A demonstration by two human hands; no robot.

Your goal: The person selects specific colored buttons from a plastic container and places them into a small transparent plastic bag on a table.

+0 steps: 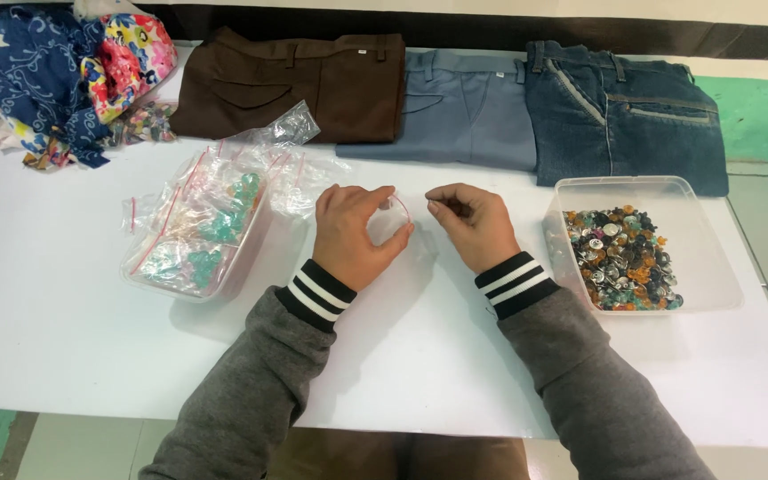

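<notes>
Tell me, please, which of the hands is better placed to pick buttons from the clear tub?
Probably the right hand: it sits beside the clear tub of buttons, while the left hand pinches the small clear bag.

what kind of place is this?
Likely a small garment or tailoring workshop: three folded pairs of trousers on a white table, a clear plastic tub of mixed buttons, and colourful fabric scraps.

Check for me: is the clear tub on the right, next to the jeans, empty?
No, the clear tub holds a heap of mixed buttons in orange, teal, black and silver across its left half.
</notes>
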